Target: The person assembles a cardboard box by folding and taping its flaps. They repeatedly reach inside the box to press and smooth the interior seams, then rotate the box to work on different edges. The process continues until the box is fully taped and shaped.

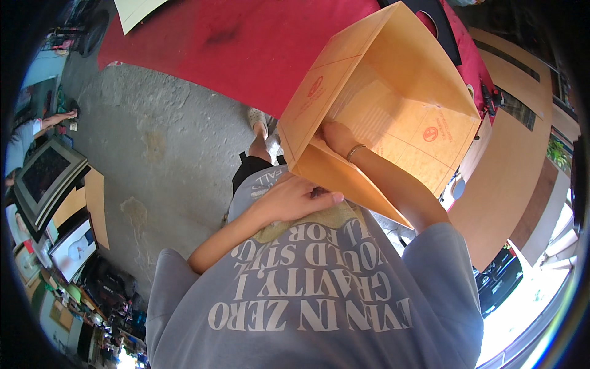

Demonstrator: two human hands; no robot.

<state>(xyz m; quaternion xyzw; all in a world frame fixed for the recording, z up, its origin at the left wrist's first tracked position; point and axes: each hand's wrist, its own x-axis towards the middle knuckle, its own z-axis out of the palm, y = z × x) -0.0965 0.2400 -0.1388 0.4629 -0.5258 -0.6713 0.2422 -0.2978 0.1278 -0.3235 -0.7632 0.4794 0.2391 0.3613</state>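
A large open box (424, 163) of orange-brown board, with thin lines and red printed marks, stands tilted before me, its open side facing up toward me. My right hand (339, 136) reaches inside, fingers curled, close to the inner corner at the left. Whatever those fingers hold, if anything, is hidden. A bracelet circles that wrist. Outside the box, under its near panel, rests my left hand (301, 198). Its thumb stretches out along the panel's lower edge and the other fingers are partly hidden; nothing shows in its grasp.
A red-covered table (203, 52) lies beyond, with a pale sheet (136, 11) at its far left. Large brown boards (513, 178) lean at the right. Framed panels (46, 175) and clutter line the left, where another person's arm (55, 120) shows. Grey concrete floor (166, 147) lies between.
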